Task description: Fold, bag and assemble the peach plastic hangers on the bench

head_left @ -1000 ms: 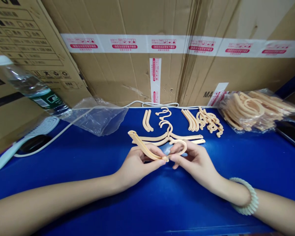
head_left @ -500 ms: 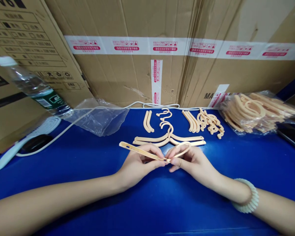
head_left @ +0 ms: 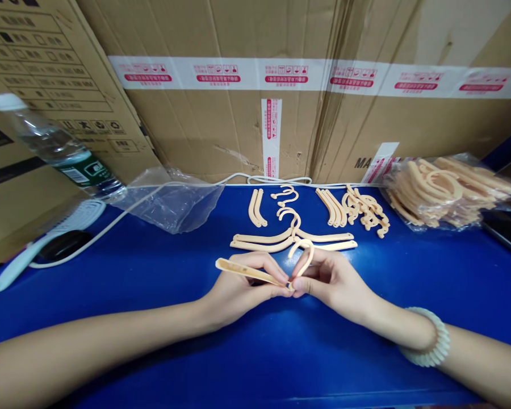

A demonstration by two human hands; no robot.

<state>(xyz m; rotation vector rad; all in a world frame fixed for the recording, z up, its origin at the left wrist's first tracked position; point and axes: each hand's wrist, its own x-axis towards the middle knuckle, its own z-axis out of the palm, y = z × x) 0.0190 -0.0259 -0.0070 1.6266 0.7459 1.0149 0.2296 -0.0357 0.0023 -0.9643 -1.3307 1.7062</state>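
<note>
Behind the blue table (head_left: 255,358) we see large cardboard boxes (head_left: 221,125), closed with printed white tape. Near the front of the table, above its surface, the two hands meet. The left hand (head_left: 241,287) pinches a beige bar (head_left: 242,268) close to its inner end, with thumb and fingers closed on it, and the free end points outward to the left. The right hand (head_left: 338,278) grips the lower end of a beige hook (head_left: 312,251) between thumb and fingers, so that the curve rises above the hand. We judge that the step in hand is the fitting of these two small ends to each other; whether they are already joined we cannot tell, because the fingertips cover the place. The next move, in our opinion, calls for a steady pinch and exact alignment, with only modest pressure. Just beyond the hands lie two hanger shapes (head_left: 264,246), and farther back are loose bars (head_left: 331,208) beside a heap of hooks (head_left: 368,211).
</note>
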